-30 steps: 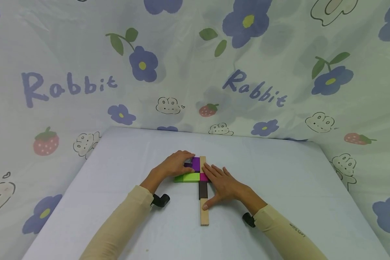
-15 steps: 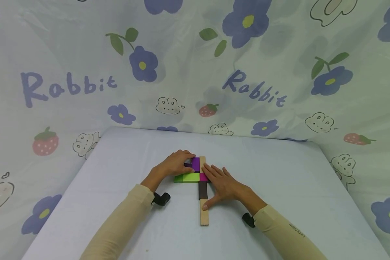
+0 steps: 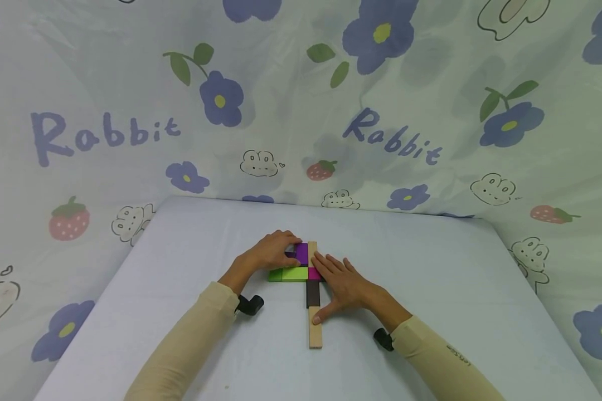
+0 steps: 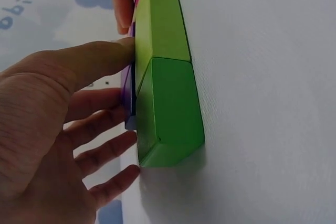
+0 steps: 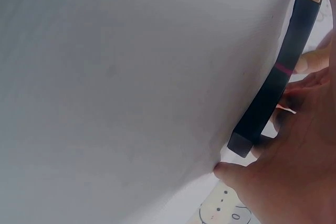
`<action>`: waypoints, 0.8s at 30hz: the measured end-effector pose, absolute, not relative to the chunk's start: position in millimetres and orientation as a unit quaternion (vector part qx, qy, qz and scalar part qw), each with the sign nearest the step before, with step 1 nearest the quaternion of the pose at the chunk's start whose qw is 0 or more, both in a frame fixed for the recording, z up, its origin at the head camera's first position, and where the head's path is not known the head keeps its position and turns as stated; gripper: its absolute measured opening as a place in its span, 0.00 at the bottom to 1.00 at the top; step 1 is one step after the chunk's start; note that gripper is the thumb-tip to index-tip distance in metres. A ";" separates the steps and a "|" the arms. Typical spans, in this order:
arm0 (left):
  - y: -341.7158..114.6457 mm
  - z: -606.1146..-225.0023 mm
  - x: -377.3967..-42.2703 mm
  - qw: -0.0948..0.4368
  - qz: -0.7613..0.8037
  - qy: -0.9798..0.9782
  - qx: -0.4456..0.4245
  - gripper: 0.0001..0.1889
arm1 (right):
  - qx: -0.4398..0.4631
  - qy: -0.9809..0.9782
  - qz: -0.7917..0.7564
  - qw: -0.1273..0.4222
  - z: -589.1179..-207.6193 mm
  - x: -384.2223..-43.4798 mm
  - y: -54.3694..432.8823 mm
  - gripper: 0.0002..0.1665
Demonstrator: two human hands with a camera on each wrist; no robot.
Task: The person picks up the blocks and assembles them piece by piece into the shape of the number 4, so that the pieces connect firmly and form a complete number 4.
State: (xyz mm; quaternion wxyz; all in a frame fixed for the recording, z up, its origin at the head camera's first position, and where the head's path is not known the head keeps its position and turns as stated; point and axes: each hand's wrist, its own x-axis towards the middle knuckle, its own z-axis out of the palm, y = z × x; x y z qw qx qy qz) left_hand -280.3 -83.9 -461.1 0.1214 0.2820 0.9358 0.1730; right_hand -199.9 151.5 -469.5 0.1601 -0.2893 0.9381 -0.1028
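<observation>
Coloured blocks form a cross-like layout mid-table in the head view. My left hand (image 3: 271, 252) pinches a purple block (image 3: 302, 253) between thumb and fingers; the palm partly covers a dark piece beside it. Just in front lie a lime block (image 3: 295, 274) and a green block (image 4: 178, 98), end to end. Fingers spread, my right hand (image 3: 347, 285) rests over the row, fingertips at the far wooden block (image 3: 312, 248) and magenta block (image 3: 313, 273), thumb on the near wooden block (image 3: 315, 337). A dark brown block (image 3: 313, 293) sits between. Another dark block (image 5: 257, 108) shows under this hand.
The blocks lie on a white-covered table (image 3: 431, 267). Behind it hangs a curtain (image 3: 291, 100) printed with flowers, rabbits and strawberries. A small black camera (image 3: 251, 305) is on the left wrist and another black camera (image 3: 383, 338) on the right.
The left hand and its sleeve have shifted very slightly. The blocks and the right hand look the same.
</observation>
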 end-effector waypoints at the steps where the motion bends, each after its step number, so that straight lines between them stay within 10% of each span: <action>1: -84.0 -461.6 -280.7 0.120 0.173 0.936 0.282 0.33 | -0.289 0.938 -0.103 0.160 -469.4 -199.8 151.5 0.84; 24: -89.4 -462.6 -282.4 0.106 0.209 0.930 0.282 0.33 | -0.288 0.938 -0.102 0.163 -469.4 -199.8 150.3 0.84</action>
